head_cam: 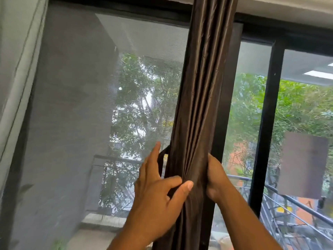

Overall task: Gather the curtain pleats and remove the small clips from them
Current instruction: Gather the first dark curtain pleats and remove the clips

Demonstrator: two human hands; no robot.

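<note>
Both forearms reach up from the lower edge to the dark brown curtain [196, 112], which hangs gathered in a narrow column of pleats before the black window frame [266, 123]. The left hand [158, 188] pinches a fold between thumb and forefinger — the other fingers extend upward along the cloth's left edge. The right hand [216, 179] grips the right side, fingers curled behind the fabric.

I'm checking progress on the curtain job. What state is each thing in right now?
curtain: hanging, bunched into tight pleats
left hand: thumb and fingers pinching the pleats
right hand: grip closed round the bundle's right edge
clips: none visible
mesh screen: drawn across the left pane
glass door: cannot tell whether shut
</note>
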